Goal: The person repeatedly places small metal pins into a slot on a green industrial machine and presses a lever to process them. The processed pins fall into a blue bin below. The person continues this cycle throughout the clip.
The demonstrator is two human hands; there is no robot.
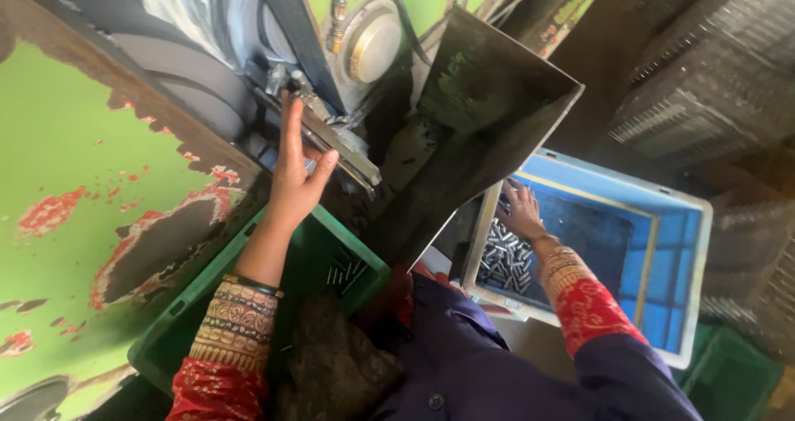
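Left hand (296, 173), fingers spread and holding nothing, touches the metal guide rail (335, 144) at upper centre; right hand (520, 210) — grip unclear — rests on metal pins (505, 264) in the blue crate (662, 222), lower right.

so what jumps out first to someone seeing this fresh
The left hand is raised, fingers against a metal rail on the chipped green machine. The right hand reaches into a blue crate onto a heap of small metal pins. A green crate sits below the left arm.
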